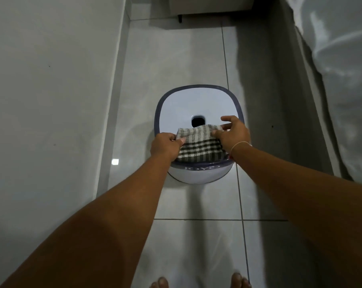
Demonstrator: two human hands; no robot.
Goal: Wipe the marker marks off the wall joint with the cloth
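checked cloth (198,145) lies folded on the near edge of a white stool (198,107) with dark rim, long axis running left to right. left hand (165,145) pinches the cloth's left end, fingers curled. right hand (233,133) pinches the right end, other fingers loosely spread. stool stands on tiled floor (176,59) beside wall (51,80).

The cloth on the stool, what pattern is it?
The cloth is checked and striped, dark lines on pale grey, seen best in the head view.
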